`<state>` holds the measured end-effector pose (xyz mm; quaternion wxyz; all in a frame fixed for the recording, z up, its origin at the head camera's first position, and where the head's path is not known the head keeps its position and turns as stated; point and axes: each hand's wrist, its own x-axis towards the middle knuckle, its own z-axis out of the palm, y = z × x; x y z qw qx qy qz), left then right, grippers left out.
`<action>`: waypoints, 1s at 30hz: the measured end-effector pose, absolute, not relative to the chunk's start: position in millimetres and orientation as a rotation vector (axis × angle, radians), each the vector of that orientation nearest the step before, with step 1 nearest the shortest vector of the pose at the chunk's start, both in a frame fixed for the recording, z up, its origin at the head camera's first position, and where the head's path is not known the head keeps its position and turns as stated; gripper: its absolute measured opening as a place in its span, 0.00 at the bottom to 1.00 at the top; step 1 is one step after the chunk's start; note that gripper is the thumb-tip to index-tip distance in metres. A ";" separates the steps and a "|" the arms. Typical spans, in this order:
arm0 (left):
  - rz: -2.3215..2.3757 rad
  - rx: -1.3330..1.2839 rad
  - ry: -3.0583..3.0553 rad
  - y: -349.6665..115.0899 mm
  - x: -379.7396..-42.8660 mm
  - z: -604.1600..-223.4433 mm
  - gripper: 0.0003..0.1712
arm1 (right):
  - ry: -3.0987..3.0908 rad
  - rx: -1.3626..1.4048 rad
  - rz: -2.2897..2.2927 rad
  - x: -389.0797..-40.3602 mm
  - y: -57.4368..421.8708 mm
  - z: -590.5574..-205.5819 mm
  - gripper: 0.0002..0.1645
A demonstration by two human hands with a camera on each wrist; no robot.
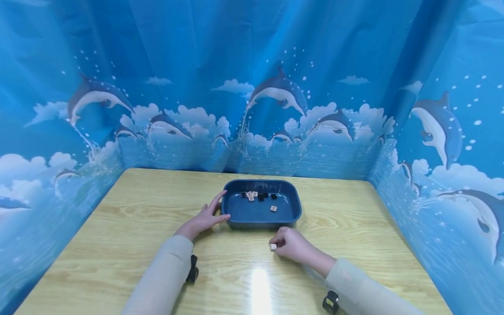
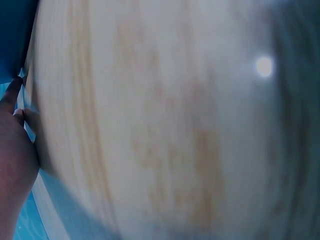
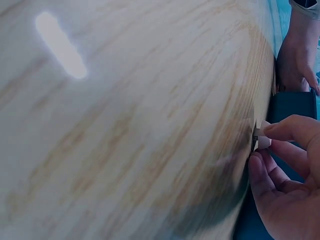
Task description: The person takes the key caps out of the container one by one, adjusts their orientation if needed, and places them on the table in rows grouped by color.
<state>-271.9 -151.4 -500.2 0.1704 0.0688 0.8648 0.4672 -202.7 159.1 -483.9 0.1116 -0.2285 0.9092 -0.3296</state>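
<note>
A dark blue basin (image 1: 263,225) stands on the table, holding several small white tiles and several small black ones. My left hand (image 1: 202,222) rests at the basin's left end, thumb and fingers spread along the rim. In front of the basin my right hand (image 1: 293,245) pinches a small white tile (image 1: 273,247) just over the table. The right wrist view shows the same tile (image 3: 263,136) between thumb and fingertips. In the left wrist view the left hand (image 2: 17,145) shows only at the edge; the basin (image 2: 15,40) is beside it.
Inside the basin, one white tile (image 1: 273,208) lies apart from the cluster near the back wall. The wood-grain table (image 1: 157,205) carries a bright light reflection at the front. A blue dolphin-print curtain (image 1: 197,87) hangs behind and along both sides.
</note>
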 end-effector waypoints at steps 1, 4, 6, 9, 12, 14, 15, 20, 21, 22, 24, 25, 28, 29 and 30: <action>1.328 0.194 2.455 -151.2 -272.1 -500.3 0.50 | 2.669 -0.665 -0.962 -202.2 159.5 -482.4 0.18; 1.324 0.200 2.454 -150.6 -272.9 -501.2 0.50 | 2.670 -0.665 -0.949 -199.4 161.1 -476.4 0.18; 1.325 0.208 2.455 -150.6 -273.4 -501.8 0.50 | 2.671 -0.670 -0.943 -196.9 162.4 -471.4 0.17; 1.320 0.212 2.458 -151.0 -273.8 -502.4 0.49 | 2.668 -0.671 -0.940 -192.9 164.5 -461.9 0.16; 1.314 0.204 2.465 -151.5 -273.2 -502.9 0.49 | 2.668 -0.689 -0.929 -191.3 166.6 -449.6 0.16; 1.310 0.205 2.472 -151.8 -272.9 -503.2 0.49 | 2.674 -0.708 -0.918 -191.7 168.3 -441.0 0.17; 1.308 0.208 2.477 -152.0 -272.7 -503.3 0.49 | 2.676 -0.711 -0.914 -192.4 169.3 -436.8 0.17; 1.316 0.207 2.474 -153.2 -272.4 -503.3 0.49 | 2.681 -0.699 -0.941 -200.8 173.5 -416.9 0.18; 1.319 0.206 2.472 -153.5 -272.2 -503.3 0.49 | 2.680 -0.696 -0.948 -204.1 173.9 -413.2 0.18; 1.320 0.205 2.470 -153.6 -271.9 -503.1 0.49 | 2.680 -0.690 -0.954 -207.9 174.1 -409.7 0.18; 1.319 0.207 2.471 -153.8 -271.7 -503.0 0.49 | 2.681 -0.680 -0.964 -217.0 174.7 -403.5 0.17; 1.316 0.209 2.475 -153.7 -271.5 -502.7 0.49 | 2.685 -0.671 -0.963 -221.7 174.7 -400.8 0.17; 1.315 0.219 2.479 -153.3 -271.4 -502.3 0.49 | 2.685 -0.657 -0.947 -236.2 174.8 -396.0 0.17; 1.314 0.219 2.477 -153.1 -271.6 -502.3 0.49 | 2.680 -0.658 -0.933 -240.9 174.9 -395.5 0.17; 1.312 0.223 2.476 -153.0 -271.8 -502.5 0.50 | 2.674 -0.670 -0.911 -245.6 174.9 -395.3 0.17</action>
